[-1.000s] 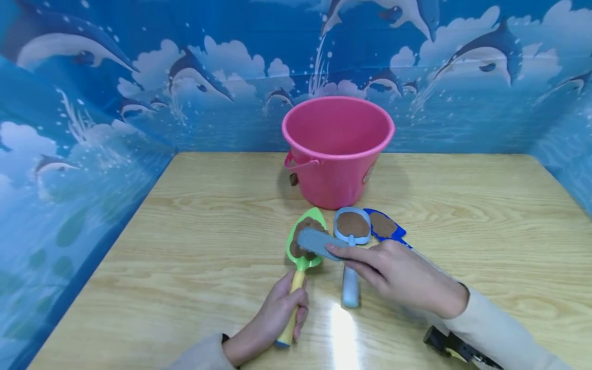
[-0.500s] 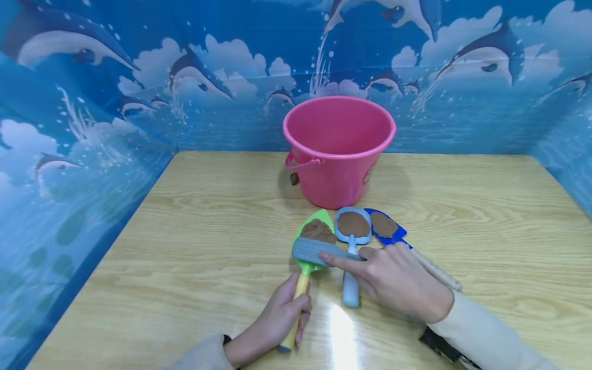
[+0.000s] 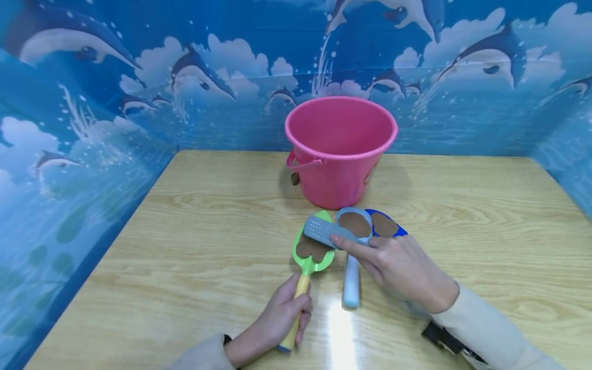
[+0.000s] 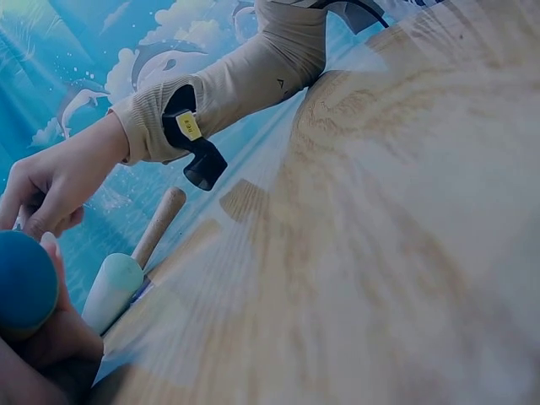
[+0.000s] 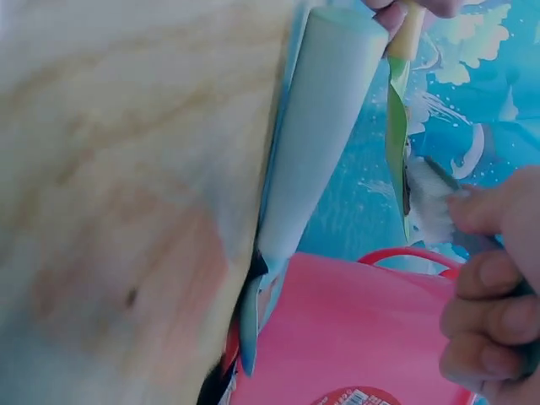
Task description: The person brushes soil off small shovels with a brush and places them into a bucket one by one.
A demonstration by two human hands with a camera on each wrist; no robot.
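Note:
In the head view my left hand (image 3: 284,311) grips the yellow handle of a green toy shovel (image 3: 319,266), its blade bearing brown sand (image 3: 311,248). My right hand (image 3: 407,270) holds a blue-grey brush (image 3: 319,229), index finger along its back, over the upper part of that blade. White bristles (image 5: 430,202) face the green blade (image 5: 396,135) in the right wrist view. To the right, a light blue shovel (image 3: 351,282) and a dark blue shovel (image 3: 401,232) lie with brown sand on their blades. My right hand hides most of the dark blue one's handle.
A pink bucket (image 3: 333,180) stands behind the shovels, its handle hanging on the left. A small brown object (image 3: 295,179) is beside it. A dolphin-printed backdrop (image 3: 222,118) borders the wooden table (image 3: 208,221). A black wrist camera (image 3: 441,336) hangs under my right sleeve.
The brush has swept down towards the handle end of the green blade, then back up near its tip. The sand there has changed shape. The left hand and green shovel have shifted slightly right.

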